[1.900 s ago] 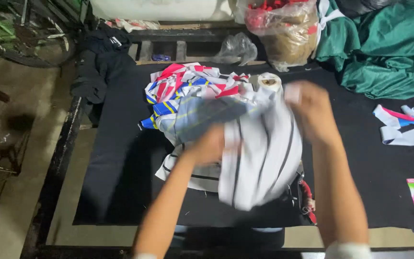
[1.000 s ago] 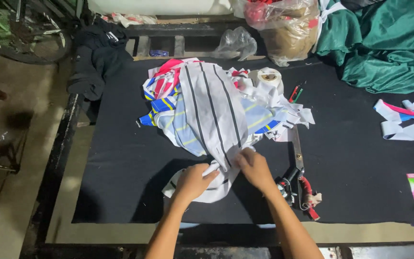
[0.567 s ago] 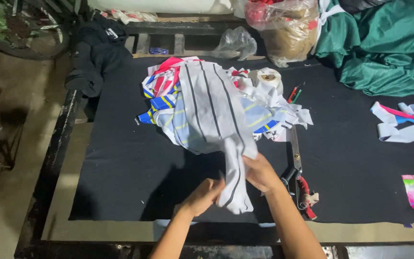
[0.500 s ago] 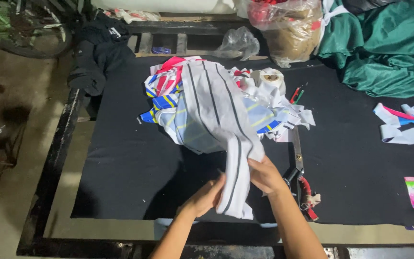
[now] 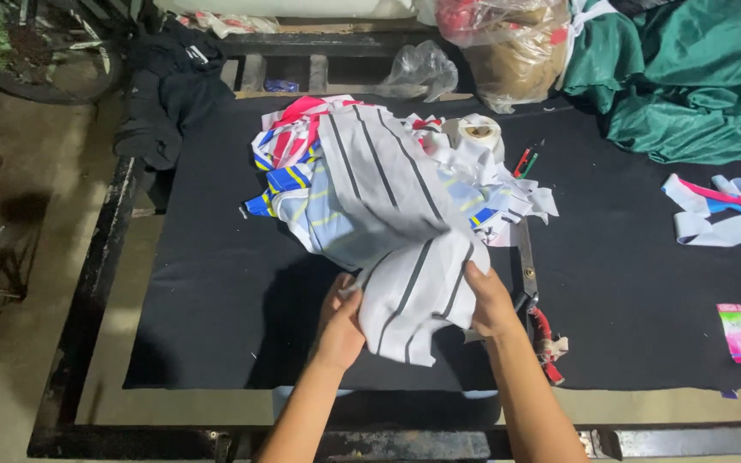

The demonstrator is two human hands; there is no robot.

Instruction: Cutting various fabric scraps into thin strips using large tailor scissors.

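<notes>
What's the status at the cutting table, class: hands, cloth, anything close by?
Left hand and right hand both grip the white striped cloth, lifted off the black table. Scissors lie beside the right hand.

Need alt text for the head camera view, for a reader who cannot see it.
Two bare hands, left hand and right hand, hold up the near end of a white dark-striped cloth over a black-covered table. Behind it lies a pile of coloured fabric pieces; scissors lie to the right, green cloth at far right.
</notes>
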